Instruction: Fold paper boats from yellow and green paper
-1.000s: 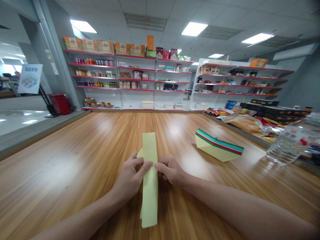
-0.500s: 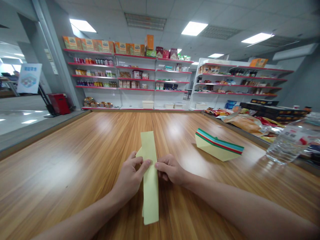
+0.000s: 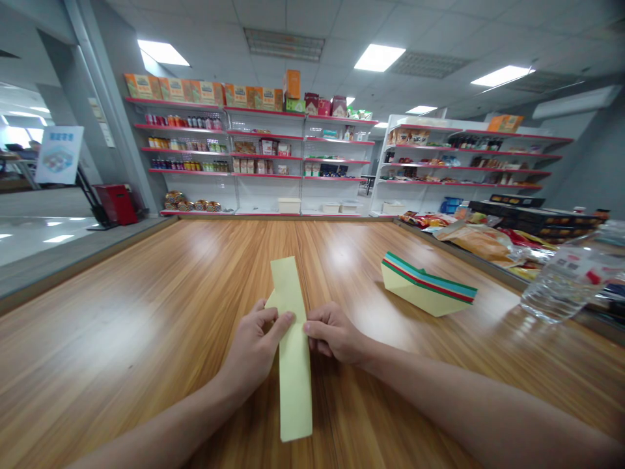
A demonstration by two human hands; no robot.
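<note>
A long strip of folded pale yellow paper [image 3: 295, 378] runs lengthwise in front of me, above the wooden table. My left hand [image 3: 258, 342] pinches its left side, thumb on top and fingers underneath. A small corner of paper sticks out to the left by those fingertips. On the opposite edge, my right hand [image 3: 336, 332] is closed with the thumb and curled fingers gripping the paper. The underside of the strip is hidden. To the right stands a folded paper boat [image 3: 424, 286], pale yellow with green, blue, white and red stripes along its upper edge.
A clear plastic bottle [image 3: 556, 283] stands at the table's right side. Beyond it are snack bags [image 3: 481, 241] and black boxes [image 3: 532, 215]. Stocked shelves [image 3: 263, 156] line the far side, past the wooden table [image 3: 161, 286]. A sign board [image 3: 58, 156] stands at left.
The paper strip has tilted slightly, its far end shifting left and its near end a little right. Both hands keep their grip in nearly the same place.
</note>
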